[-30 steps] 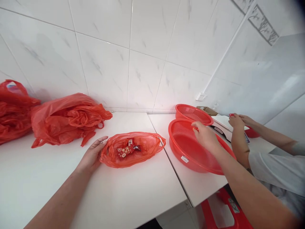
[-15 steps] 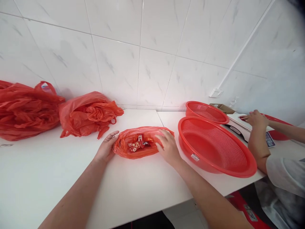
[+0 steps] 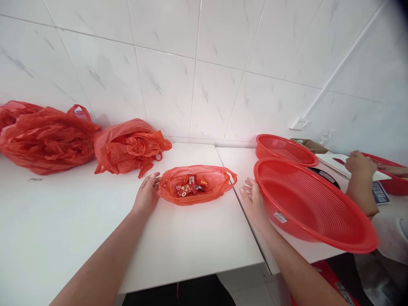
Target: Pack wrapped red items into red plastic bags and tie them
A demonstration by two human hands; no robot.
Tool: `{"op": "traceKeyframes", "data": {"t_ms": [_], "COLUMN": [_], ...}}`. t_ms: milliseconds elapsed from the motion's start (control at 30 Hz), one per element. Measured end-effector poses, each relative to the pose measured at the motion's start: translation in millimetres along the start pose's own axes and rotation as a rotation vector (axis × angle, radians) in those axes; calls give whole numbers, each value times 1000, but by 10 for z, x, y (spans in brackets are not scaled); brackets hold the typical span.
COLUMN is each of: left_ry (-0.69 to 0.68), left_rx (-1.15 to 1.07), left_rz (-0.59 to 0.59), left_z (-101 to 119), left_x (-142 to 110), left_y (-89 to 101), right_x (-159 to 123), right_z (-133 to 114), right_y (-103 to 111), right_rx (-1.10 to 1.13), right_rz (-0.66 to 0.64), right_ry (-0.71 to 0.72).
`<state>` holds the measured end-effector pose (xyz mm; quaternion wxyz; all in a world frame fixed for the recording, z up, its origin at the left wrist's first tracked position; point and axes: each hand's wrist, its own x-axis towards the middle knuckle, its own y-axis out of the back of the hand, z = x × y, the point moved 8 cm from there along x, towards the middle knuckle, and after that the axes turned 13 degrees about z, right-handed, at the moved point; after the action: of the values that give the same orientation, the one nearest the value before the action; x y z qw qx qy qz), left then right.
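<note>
A thin red plastic bag (image 3: 172, 196) stands on the white table with its mouth spread wide. Several small red printed packets (image 3: 191, 187) lie inside it. My left hand (image 3: 147, 195) is beside the bag's left end, fingers stretched out and apparently touching the plastic. My right hand (image 3: 255, 202) is off the bag, between its right handle and a large red colander (image 3: 296, 199). Its fingers are spread and hold nothing. Whether it touches the colander's side, I cannot tell.
Two bundles of red plastic bags (image 3: 51, 138) (image 3: 132, 146) lie along the wall at left. A smaller red colander (image 3: 283, 148) stands behind the large one. At right, a co-worker's hand (image 3: 361, 165) is over a white scale (image 3: 334, 165). A gap (image 3: 251, 231) runs between two tabletops.
My right hand has left the bag's right side and moved right to the large colander. The large colander now sits tilted, and the gap between the tabletops looks wider. My view has shifted slightly.
</note>
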<state>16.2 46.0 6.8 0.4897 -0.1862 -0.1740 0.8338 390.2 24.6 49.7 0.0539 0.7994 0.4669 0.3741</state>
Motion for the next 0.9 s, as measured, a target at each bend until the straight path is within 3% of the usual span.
{"op": "traceKeyframes", "data": {"t_ms": [100,200,267,333,433,567,633,733,900], "left_ry": [-100,-89,-38,-73,-379,-721,-773,-744,-818], "left_rx": [140,324,438,534,479,421,502,635,467], "left_rz": [64,80,30,-28,10,67,42,-49,-83], "left_z": [89,148,228,459,1176,2017,2193,2234,2360], "left_x": [-271,-425,-393,-273,-91,-85,-76,-15,-218], "left_y": [113,133,16,-209,-606,-1019,-1176,-1360,-1412], "right_x": [79,187,320,530,932,1325,1429,1556,1555], "right_z": [-2,-17,-105,-295,-674,-1122,-1268,-1371,-1372], "right_y": [-195,-415,-544,-589,-416,-16,51,79,307], "right_rx": [32,-101,-184,-159,92,473,491,462,569], "right_rz": [-73,-150,-208,-211,-67,150,122,91,306], "right_ry": [-107,-161,-147,-113,-129,-171,-173,-174,-90]}}
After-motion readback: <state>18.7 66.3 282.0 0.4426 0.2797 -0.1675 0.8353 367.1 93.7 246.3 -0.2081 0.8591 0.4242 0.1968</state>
